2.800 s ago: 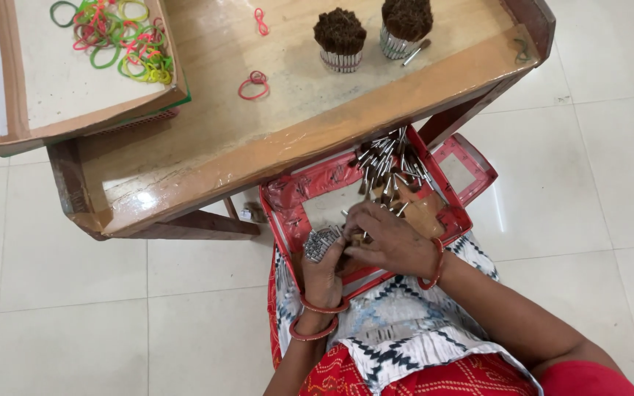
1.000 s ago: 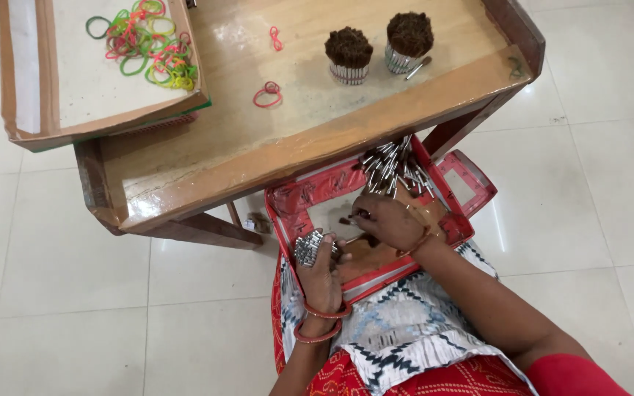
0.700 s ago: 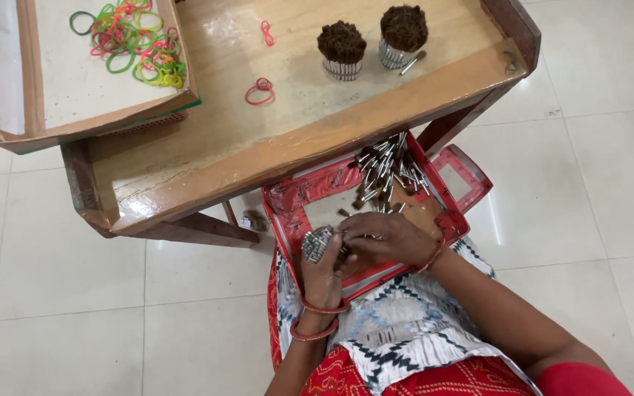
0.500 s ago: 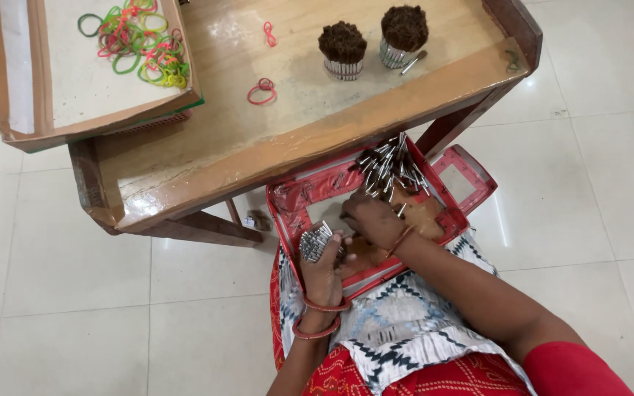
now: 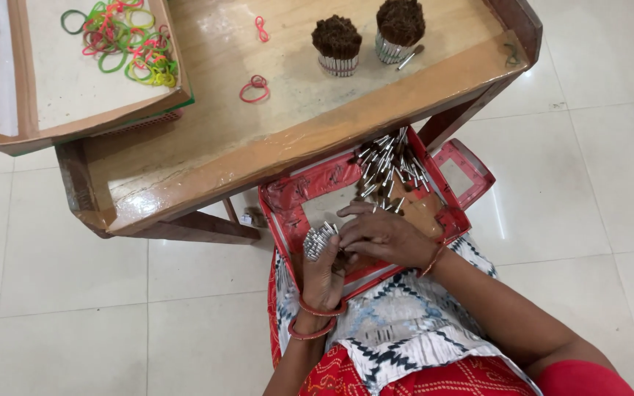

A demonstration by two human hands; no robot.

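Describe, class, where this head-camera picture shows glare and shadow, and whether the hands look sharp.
Head view: soft glare patches lie on the wooden table and the floor tiles; shadow pools beneath the table; the left hand, gripping a bundle of small sticks, and the right hand look reasonably sharp.

The right hand [image 5: 384, 236] has drawn back to the bundle [image 5: 319, 240].

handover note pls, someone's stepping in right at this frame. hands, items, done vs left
Left hand: grip shut on a bunch of thin sticks, held upright over the red tray on the lap.
Right hand: flat in the tray beside the bunch; can't tell if it holds anything.
Loose sticks piled at the tray's far end.
Done: two bound bundles standing on the wooden table.
Left: the loose pile; rubber bands sit in the cardboard tray.
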